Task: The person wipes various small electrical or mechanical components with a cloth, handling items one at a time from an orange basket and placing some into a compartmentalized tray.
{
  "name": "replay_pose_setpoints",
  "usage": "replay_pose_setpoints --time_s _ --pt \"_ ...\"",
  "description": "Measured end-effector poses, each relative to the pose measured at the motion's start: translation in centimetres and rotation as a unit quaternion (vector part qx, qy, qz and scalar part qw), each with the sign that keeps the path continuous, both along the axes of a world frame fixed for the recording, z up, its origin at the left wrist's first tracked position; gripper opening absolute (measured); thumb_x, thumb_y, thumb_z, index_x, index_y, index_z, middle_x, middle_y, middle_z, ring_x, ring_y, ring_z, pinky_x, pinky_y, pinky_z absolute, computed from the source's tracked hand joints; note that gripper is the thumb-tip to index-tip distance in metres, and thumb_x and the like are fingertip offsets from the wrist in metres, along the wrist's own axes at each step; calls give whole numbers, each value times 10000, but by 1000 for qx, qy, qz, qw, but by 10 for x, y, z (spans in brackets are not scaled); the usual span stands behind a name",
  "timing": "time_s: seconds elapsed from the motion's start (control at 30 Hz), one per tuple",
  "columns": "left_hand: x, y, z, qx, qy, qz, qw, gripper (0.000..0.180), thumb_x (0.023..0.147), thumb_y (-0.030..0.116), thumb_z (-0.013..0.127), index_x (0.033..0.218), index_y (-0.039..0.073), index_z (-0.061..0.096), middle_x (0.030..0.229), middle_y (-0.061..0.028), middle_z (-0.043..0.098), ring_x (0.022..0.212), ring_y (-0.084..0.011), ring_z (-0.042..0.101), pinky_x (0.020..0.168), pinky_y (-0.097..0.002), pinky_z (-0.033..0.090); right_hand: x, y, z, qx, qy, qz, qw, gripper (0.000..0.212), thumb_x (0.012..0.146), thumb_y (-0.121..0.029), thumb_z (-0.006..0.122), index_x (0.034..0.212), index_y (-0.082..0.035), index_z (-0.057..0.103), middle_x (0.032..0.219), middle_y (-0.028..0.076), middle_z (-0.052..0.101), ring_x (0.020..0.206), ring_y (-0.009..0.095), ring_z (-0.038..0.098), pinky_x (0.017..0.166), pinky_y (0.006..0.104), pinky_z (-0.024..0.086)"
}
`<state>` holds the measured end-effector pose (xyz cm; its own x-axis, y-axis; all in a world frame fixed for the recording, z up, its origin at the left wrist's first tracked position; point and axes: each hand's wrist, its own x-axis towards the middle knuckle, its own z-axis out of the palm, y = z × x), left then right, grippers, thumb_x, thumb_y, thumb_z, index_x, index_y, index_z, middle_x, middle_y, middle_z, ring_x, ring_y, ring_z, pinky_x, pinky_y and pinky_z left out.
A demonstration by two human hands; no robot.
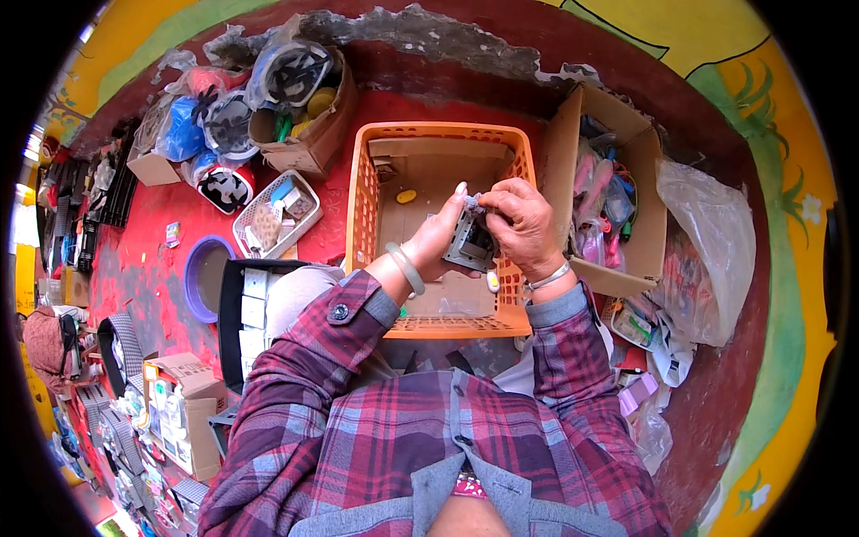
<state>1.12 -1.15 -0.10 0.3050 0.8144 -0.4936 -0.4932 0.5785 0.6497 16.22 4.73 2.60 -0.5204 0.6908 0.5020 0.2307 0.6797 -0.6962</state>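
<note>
Grey-black box [472,243] between left fingers [449,213] and right fingers [508,206] (orange basket [438,129] below)

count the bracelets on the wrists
2: a pale green bracelet on the left wrist and a silver bracelet on the right wrist. The sleeves may hide more.

Bright, diffuse light leaves soft shadows inside the basket [438,330] and a pale sheen on the plastic bag [705,237], while the wall [768,358] bends toward a black rim and small things along the floor's [154,215] left edge look soft.
</note>
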Motion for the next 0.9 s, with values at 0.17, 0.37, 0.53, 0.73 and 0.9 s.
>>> replay_pose_setpoints --time_s 0.17,0.37,0.53,0.73,0.9 --pt "-7 4 0 27 -25 1 999 691 907 681 216 1190 135 533 1001 -84 644 800 -228 665 558 -382 545 14 11 -8 0 -57 -20 998 171 689 17 607 839 -38 667 806 96 587 790 268 586 684 341 492" --pt "5 -2 -1 -30 5 -19 999 712 878 717 259 1155 127 543 919 -93 657 747 -244 673 473 -344 523 -3 -6 2 -3 -5 -7 1000 167 689 17 607 837 -39 662 806 99 589 787 270 590 684 341 491" --pt "0 0 2 -1 17 4 1000 701 887 703 263 1156 121 547 928 -87 656 746 -226 670 498 -350 532 2 3 -6 -26 6 2 1000 163 691 16 602 834 -36 662 812 105 588 795 267 591 699 345 491" --pt "-4 4 2 25 34 1 999 700 877 716 261 1127 140 571 870 -76 660 698 -215 662 505 -339 523 7 3 0 1 -42 -26 999 177 687 17 601 842 -41 662 814 95 589 797 278 585 700 348 490" --pt "0 0 -3 7 -28 -10 1000 677 891 688 295 1124 109 559 947 -100 661 764 -237 674 534 -379 554 1 0 3 -78 68 26 994 162 718 40 603 859 -20 657 836 67 600 816 211 600 706 298 485"
